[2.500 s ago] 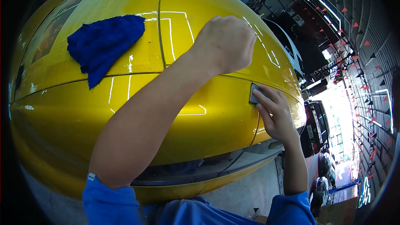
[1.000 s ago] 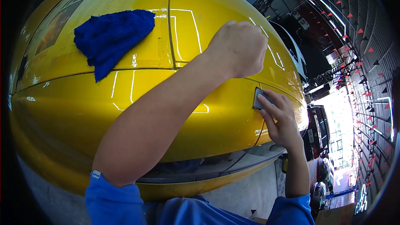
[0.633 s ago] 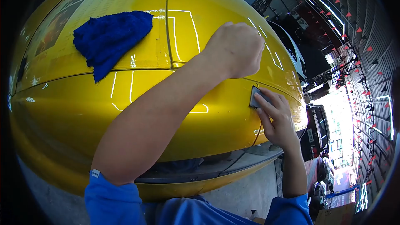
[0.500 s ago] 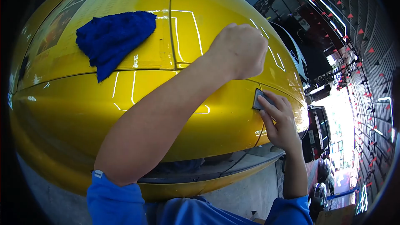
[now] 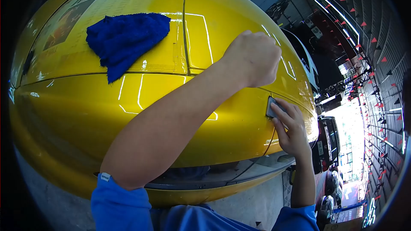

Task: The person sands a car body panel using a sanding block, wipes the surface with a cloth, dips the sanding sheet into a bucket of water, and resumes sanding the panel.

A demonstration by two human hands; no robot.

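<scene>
In the head view, the grey pad [image 5: 269, 110] is lying flat against the yellow car body [image 5: 227, 139], right under the fingertips of the right hand [image 5: 293, 128]. The right hand is partly closing on it: the fingers are spreading over the pad's face and the thumb is bending in just below, so much of the pad is staying out of sight. The pad is sitting at the upper end of a short, dark panel seam [image 5: 269, 142].

The left hand [image 5: 257, 60] is making a fist near the pad, up and to the left of it in the picture, with its back facing the camera; whether it is gripping anything, I cannot tell. The left forearm [image 5: 171, 119] is stretching diagonally across the car body and hiding a broad band of it. Well apart from the pad, beyond that forearm, a blue cloth [image 5: 128, 40] is lying crumpled on the car body, touching neither hand. A glossy dark strip [image 5: 218, 179] is running along the near edge. Off to the right, a dark vehicle [image 5: 329, 139] is standing beyond the car body.

Counting: one pad, one cloth and two bare hands are showing, with two blue sleeves [image 5: 122, 207]; small red flags [image 5: 373, 40] are hanging in numbers too great to count.
</scene>
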